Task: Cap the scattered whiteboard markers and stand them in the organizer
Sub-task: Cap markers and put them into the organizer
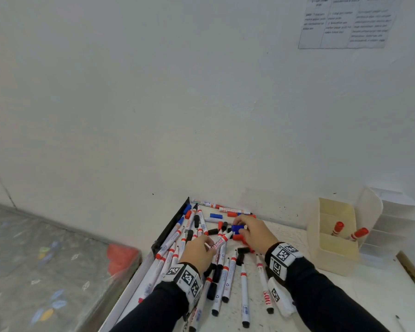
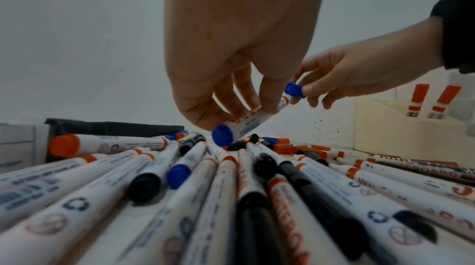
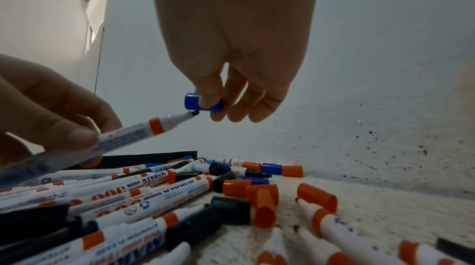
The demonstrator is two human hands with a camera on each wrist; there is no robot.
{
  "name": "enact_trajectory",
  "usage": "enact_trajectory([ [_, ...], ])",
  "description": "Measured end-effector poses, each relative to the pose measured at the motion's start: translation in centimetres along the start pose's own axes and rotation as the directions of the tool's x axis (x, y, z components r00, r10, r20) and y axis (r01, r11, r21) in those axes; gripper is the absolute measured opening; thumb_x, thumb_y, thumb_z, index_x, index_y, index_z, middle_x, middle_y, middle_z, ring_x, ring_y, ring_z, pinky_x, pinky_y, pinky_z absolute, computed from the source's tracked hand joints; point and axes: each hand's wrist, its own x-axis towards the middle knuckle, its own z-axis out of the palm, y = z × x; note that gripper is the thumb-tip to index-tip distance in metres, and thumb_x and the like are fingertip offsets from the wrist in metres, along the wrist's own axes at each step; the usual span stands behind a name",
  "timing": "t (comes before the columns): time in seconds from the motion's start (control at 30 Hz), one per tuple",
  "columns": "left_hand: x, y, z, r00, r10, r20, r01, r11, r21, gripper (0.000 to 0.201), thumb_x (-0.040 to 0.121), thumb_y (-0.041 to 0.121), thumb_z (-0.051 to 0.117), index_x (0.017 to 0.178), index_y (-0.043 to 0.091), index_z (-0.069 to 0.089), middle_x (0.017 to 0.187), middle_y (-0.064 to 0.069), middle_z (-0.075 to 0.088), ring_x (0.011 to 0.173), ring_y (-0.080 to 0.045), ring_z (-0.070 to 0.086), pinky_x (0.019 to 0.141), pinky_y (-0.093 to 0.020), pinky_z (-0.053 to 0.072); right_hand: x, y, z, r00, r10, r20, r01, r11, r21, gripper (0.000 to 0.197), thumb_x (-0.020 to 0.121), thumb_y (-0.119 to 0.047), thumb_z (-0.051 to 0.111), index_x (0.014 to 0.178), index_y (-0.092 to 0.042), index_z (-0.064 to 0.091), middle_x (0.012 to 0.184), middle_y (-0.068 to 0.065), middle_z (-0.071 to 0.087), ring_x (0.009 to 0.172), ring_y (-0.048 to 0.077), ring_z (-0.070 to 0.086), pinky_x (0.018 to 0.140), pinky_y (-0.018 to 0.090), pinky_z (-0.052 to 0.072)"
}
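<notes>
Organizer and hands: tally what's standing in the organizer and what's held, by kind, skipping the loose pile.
red-capped markers standing in the organizer: 2
uncapped marker held by the left hand: 1
blue cap pinched by the right hand: 1
Total: 4

The cap (image 3: 203, 102) pinched over the pile is blue. The marker (image 3: 133, 133) beneath it has a white barrel with dark print, an orange-red collar and a blue end plug. Loose caps (image 3: 264, 206) on the speckled off-white worktop (image 3: 372, 208) are orange-red, black and blue. The organizer (image 1: 333, 250) is cream, and the two markers (image 1: 347, 232) in it have red caps. The wrist bands (image 1: 283, 258) carry black-and-white square codes; the sleeves (image 1: 321, 298) are black. The wall (image 1: 201, 92) is white.
</notes>
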Motion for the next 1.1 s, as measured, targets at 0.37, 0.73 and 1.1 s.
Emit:
enact_trajectory([
  [0.37,-1.9,3.2,2.2,0.996,0.084,0.035,-0.083,0.996,-0.026,0.017,0.093,0.023,0.053,0.109,0.020,0.056,0.095,0.007,0.055,0.079,-0.002,0.051,0.069,-0.011,0.039,-3.8,2.1,-2.7,0.981,0.010,-0.195,0.041,0.966,0.256,0.023,0.087,-0.005,0.057,0.099,-0.020,0.045,0.099,-0.001,0.055,0.082,0.004,0.058,0.066,0.013,0.048],
  [0.73,-4.2,6.5,3.7,0.957,0.256,0.137,-0.215,0.942,-0.257,0.030,0.097,0.038,0.038,0.113,0.020,0.056,0.090,0.006,0.059,0.076,-0.004,0.053,0.066,-0.015,0.041,-6.9,2.7,-3.6,0.982,0.117,-0.148,-0.089,0.979,0.185,0.037,0.097,-0.041,0.037,0.071,-0.016,0.048,0.065,0.000,0.046,0.061,0.012,0.043,0.061,0.025,0.034],
  [1.1,-5.0,9.0,5.0,0.843,0.169,0.511,0.192,0.793,-0.578,0.045,0.095,0.053,0.029,0.063,0.024,0.040,0.048,0.010,0.030,0.036,-0.006,0.022,0.037,-0.015,0.017,-7.8,2.8,-4.8,0.988,0.077,-0.132,-0.022,0.926,0.378,0.035,0.098,-0.037,0.034,0.071,-0.017,0.042,0.061,-0.002,0.037,0.059,0.011,0.037,0.063,0.028,0.032],
])
